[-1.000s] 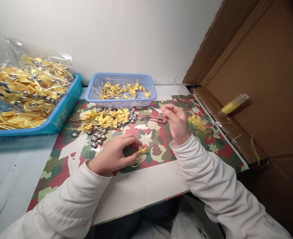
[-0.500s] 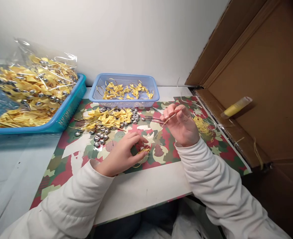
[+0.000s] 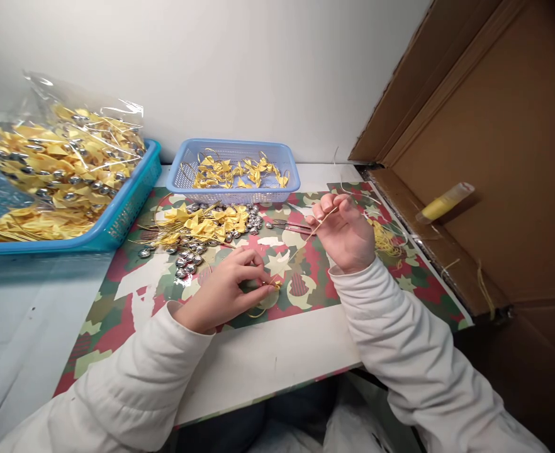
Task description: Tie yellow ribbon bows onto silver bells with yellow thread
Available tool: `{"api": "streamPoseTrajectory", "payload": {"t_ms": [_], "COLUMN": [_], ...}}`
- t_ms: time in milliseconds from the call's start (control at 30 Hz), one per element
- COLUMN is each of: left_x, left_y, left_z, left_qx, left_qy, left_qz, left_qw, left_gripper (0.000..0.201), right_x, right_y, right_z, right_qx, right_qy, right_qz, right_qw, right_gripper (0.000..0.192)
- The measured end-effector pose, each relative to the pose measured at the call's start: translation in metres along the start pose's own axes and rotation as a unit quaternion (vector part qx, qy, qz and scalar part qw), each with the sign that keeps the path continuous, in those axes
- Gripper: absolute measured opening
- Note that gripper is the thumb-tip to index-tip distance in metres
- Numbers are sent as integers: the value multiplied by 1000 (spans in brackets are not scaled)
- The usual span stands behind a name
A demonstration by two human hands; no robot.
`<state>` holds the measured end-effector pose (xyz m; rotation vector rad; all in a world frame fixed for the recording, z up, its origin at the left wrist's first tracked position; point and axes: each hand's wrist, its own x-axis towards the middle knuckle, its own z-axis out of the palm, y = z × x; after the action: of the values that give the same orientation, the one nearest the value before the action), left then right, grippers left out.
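My left hand [image 3: 228, 286] is closed, pinching a small yellow bow [image 3: 276, 285] between thumb and fingertips just above the patterned sheet. A gold loop [image 3: 257, 313] hangs below that hand. My right hand [image 3: 346, 236], raised to the right, pinches a thin yellow cord [image 3: 316, 229] that slants down toward the bow. Beyond my left hand lie yellow ribbon bows [image 3: 202, 221] with gold ties, and loose silver bells [image 3: 189, 259] beside them. Dark-tipped tweezers [image 3: 292, 226] rest to the left of my right hand.
A light-blue basket [image 3: 234, 194] of yellow bows stands at the back. On the left, a larger blue basket [image 3: 126, 220] carries a clear bag [image 3: 74, 151] of bows with bells. Yellow thread [image 3: 387, 240] lies right of my right hand, near a cardboard wall [image 3: 494, 189].
My left fingers have closed in on the bow, and the silver bell seen between them is now mostly hidden. My right hand has stayed raised with the cord, shifting only slightly.
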<state>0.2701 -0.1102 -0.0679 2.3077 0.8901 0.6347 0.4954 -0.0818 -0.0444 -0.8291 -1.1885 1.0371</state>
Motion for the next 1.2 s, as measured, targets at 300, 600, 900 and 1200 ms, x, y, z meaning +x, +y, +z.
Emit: {"api": "streamPoseTrajectory", "payload": {"t_ms": [300,600,900,1200], "left_x": [0,0,-1,0], "left_y": [1,1,1,6], "left_z": [0,-2,-13,-6], "left_qx": [12,13,15,6], "left_qy": [-12,-18,-26,-1], "left_qz": [-1,0,5,4], "left_qw": [1000,1000,1000,1000], "left_gripper": [22,23,11,15], "right_x": [-13,-24,-24,-25], "right_y": [-7,-2,3,0], "right_z": [12,24,22,24], "right_qx": [-309,-391,-376,-380], "right_qy": [188,-385,-398,-397], "right_qz": [-204,-12,-17,-19], "right_qw": [910,836,837,835], "right_gripper": [31,12,15,13]}}
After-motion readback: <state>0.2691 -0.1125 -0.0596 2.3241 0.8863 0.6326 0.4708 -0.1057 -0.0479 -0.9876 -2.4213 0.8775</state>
